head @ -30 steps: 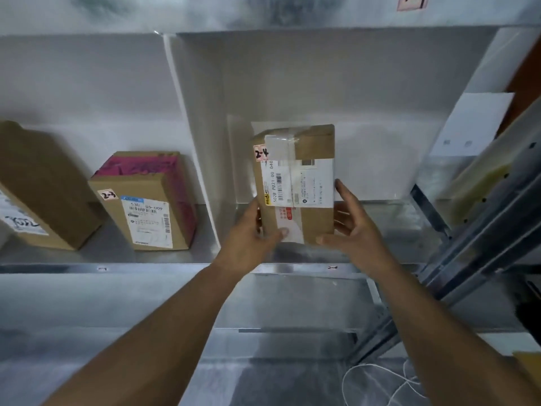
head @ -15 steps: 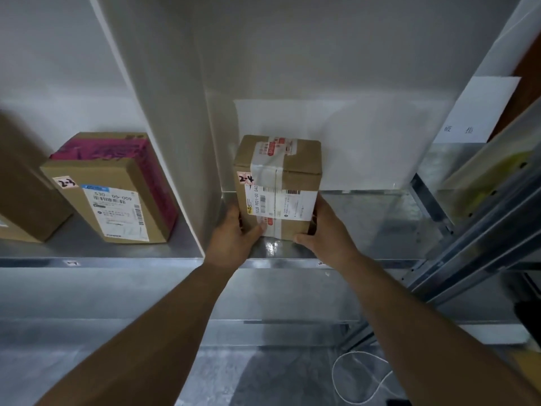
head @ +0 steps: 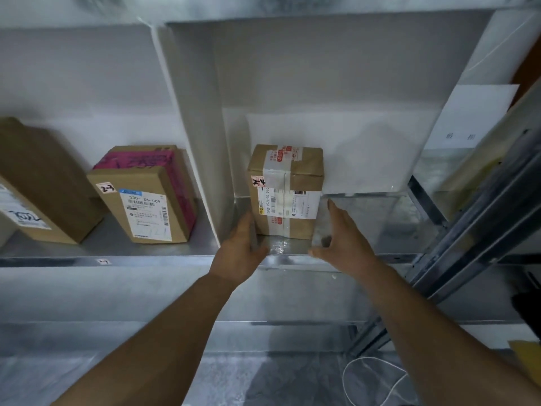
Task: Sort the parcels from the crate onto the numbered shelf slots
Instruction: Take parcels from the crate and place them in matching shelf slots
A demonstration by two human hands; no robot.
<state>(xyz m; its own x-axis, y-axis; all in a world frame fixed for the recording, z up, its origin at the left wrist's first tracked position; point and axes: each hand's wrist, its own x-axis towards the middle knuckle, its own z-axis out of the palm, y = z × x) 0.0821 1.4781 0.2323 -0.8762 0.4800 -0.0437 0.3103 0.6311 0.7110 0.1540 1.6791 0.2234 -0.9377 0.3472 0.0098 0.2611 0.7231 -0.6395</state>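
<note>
Parcel [head: 287,194] stands upright in right shelf slot [head: 366,224].

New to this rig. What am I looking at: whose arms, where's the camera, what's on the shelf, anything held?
No robot: a person's bare arms, filmed by a wide-angle camera on their head, looking forward and down. The left hand and right hand are open on either side of the parcel tagged 2-4; neither grips it. It stands on the metal shelf, right of a white divider. Left of the divider: a pink-topped box tagged 2-3 and a plain brown box.
</note>
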